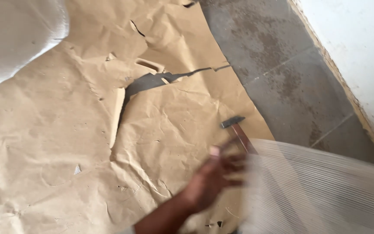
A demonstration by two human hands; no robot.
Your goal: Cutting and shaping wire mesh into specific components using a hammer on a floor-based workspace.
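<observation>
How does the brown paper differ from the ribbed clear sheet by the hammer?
The brown paper is opaque, creased and torn, covering most of the floor. The ribbed clear sheet is see-through, finely lined and untorn, at lower right. Both lie flat; the hammer sits where they meet.

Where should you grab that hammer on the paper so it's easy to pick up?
Probably by the wooden handle, not the dark metal head. The hammer lies flat on the brown paper, head pointing away, handle toward the blurred hand. So come from the near side and wrap the fingers round the handle.
</observation>
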